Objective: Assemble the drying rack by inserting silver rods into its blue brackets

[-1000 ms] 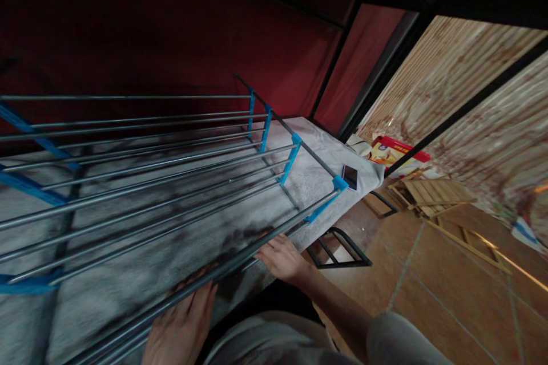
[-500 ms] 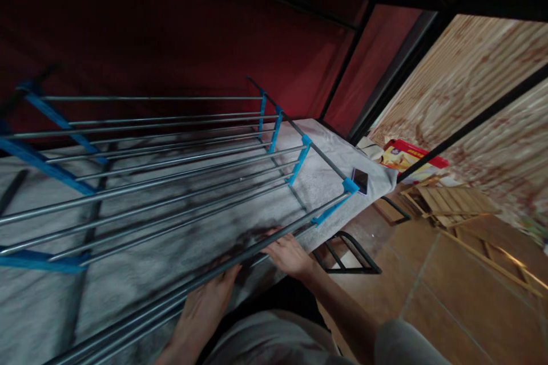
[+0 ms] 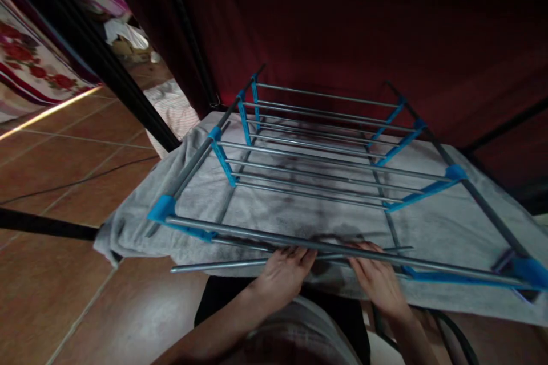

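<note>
A rack (image 3: pixel 317 168) of grey metal tubes and blue plastic brackets stands on a grey cloth, its front rail closest to me. A loose metal tube (image 3: pixel 218 266) lies slantwise beneath that rail, its left end sticking out past the cloth. My left hand (image 3: pixel 282 268) is closed around this tube, fingertips close to the front rail. To its right, my right hand (image 3: pixel 377 276) has its fingers curled under the front rail, at the same loose tube; the rail partly hides them. A blue corner bracket (image 3: pixel 162 208) sits at the rack's front left.
The grey cloth (image 3: pixel 141 228) covers a low surface against a dark red curtain (image 3: pixel 334 28). Black frame posts (image 3: pixel 115 74) rise at the left, over a tiled floor (image 3: pixel 51 171) crossed by a cable. A phone (image 3: pixel 509 268) lies partly hidden behind the right front bracket.
My view has swung left, bringing the rack's left end and floor into sight. The loose tube's left end now shows past the cloth. Both hands stay near the front rail.
</note>
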`<control>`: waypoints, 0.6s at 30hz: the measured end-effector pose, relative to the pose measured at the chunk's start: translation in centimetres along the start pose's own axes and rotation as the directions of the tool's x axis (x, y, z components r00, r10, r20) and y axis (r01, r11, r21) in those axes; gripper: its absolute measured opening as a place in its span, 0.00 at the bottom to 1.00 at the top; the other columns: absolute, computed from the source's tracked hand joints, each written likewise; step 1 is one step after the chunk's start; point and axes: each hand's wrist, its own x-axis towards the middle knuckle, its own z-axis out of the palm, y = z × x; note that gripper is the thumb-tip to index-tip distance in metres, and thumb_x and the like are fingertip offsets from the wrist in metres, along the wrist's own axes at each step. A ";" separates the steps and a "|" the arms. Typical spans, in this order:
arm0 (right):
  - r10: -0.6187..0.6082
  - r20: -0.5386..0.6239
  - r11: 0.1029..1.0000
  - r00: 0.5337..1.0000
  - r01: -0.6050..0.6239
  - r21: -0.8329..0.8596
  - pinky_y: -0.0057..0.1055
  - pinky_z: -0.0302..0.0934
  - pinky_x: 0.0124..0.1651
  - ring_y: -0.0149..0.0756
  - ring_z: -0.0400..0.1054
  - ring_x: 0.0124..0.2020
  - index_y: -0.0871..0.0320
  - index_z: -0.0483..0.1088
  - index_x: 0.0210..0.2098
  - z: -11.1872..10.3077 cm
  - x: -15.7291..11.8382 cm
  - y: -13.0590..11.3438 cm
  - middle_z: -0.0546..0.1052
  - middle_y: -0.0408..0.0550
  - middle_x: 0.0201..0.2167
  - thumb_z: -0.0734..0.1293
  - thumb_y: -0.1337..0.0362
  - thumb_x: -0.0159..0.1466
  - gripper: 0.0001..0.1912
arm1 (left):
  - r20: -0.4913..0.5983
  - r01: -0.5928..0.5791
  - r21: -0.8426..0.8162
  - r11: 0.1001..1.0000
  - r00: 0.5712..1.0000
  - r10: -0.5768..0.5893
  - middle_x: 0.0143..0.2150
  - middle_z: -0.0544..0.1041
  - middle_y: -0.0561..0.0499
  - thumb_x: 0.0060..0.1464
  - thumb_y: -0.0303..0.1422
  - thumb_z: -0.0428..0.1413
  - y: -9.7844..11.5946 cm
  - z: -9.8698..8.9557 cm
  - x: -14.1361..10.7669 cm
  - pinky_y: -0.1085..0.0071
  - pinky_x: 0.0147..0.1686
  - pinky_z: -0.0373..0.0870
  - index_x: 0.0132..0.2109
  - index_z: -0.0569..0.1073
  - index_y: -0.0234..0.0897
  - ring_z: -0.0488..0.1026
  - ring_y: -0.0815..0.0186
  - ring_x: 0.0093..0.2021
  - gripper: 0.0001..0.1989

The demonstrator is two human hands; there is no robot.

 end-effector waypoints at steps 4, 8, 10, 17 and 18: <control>0.018 -0.018 1.000 1.000 -0.018 -0.017 0.47 0.68 0.57 0.46 0.76 0.50 0.47 0.76 0.53 0.9 -0.4 -1.1 0.82 0.49 0.47 0.59 0.62 0.75 0.15 | -0.048 0.061 -0.049 0.997 0.997 -0.063 0.58 0.78 0.43 0.67 0.29 0.48 -1.4 0.7 -1.7 0.61 0.57 0.72 0.66 0.67 0.39 0.76 0.58 0.57 0.22; 0.047 0.004 0.999 0.999 -0.047 -0.013 0.43 0.69 0.50 0.44 0.77 0.46 0.50 0.76 0.53 1.1 -0.3 -3.2 0.82 0.50 0.45 0.58 0.62 0.75 0.17 | -0.068 0.098 -0.031 0.995 0.993 -0.100 0.50 0.81 0.46 0.69 0.34 0.50 -2.3 0.8 -2.7 0.66 0.48 0.76 0.61 0.72 0.41 0.80 0.60 0.49 0.17; 0.041 0.023 0.999 0.999 -0.042 0.018 0.42 0.68 0.50 0.42 0.76 0.46 0.50 0.76 0.54 0.8 0.0 -4.4 0.81 0.50 0.46 0.57 0.64 0.75 0.17 | -0.089 0.088 0.015 0.996 0.992 -0.086 0.47 0.82 0.47 0.68 0.32 0.50 -2.7 0.9 -3.3 0.67 0.44 0.76 0.58 0.75 0.42 0.81 0.61 0.46 0.16; 0.077 0.052 0.995 0.996 -0.080 0.054 0.40 0.67 0.51 0.41 0.72 0.43 0.53 0.76 0.51 -0.5 1.4 -5.4 0.79 0.50 0.42 0.60 0.65 0.74 0.14 | -0.333 -0.086 0.126 0.988 0.935 0.124 0.46 0.84 0.46 0.68 0.33 0.47 -6.0 3.5 -3.3 0.71 0.39 0.78 0.55 0.78 0.43 0.82 0.63 0.38 0.17; 0.080 0.046 0.995 0.996 -0.082 0.049 0.40 0.66 0.51 0.41 0.71 0.43 0.53 0.76 0.51 -0.6 1.5 -5.1 0.79 0.50 0.42 0.61 0.66 0.74 0.13 | -0.342 -0.120 0.145 0.982 0.925 0.164 0.47 0.84 0.46 0.68 0.33 0.47 -6.4 3.7 -3.0 0.71 0.37 0.78 0.55 0.78 0.42 0.83 0.63 0.38 0.17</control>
